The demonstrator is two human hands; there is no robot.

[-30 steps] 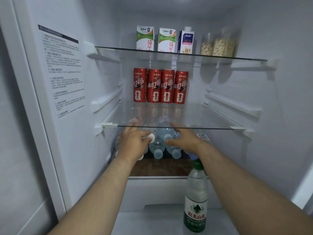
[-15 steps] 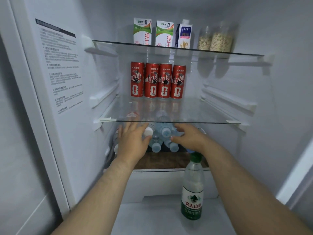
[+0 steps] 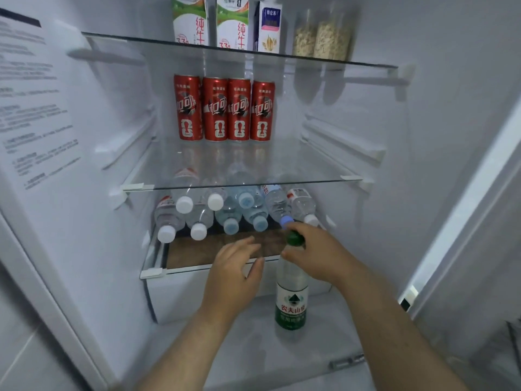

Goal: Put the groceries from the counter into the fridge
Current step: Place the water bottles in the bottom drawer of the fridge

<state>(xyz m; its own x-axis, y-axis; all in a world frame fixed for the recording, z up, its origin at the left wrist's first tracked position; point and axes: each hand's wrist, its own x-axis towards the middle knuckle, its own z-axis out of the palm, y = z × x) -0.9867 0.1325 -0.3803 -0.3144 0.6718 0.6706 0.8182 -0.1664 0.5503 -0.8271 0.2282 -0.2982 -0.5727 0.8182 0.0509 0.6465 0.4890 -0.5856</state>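
The right hand (image 3: 315, 253) holds the green-capped water bottle (image 3: 291, 294) at its neck: the thumb is under the cap and the other fingers curl over it from behind. The bottle stands upright on the white floor (image 3: 248, 334) of the fridge (image 3: 423, 165), in front of the lowest shelf and a little right of the middle.

The left hand (image 3: 235, 275) is just beside the bottle on its left. Its fingers are relaxed and a little spread, and it holds nothing. It hovers near the front edge of the brown-lined shelf (image 3: 191, 256).

On this shelf the small water bottles (image 3: 197, 215) lie on their sides in two layers, with the caps toward the camera. Some caps are white and some are light blue.

Above them, four red cola cans (image 3: 224, 108) stand in one row at the back of the middle glass shelf (image 3: 310, 167). On the top glass shelf (image 3: 135, 48) stand two green-and-white milk cartons (image 3: 190, 24), one blue-and-white carton (image 3: 269, 26) and two clear jars (image 3: 321, 38) with pale grains inside.
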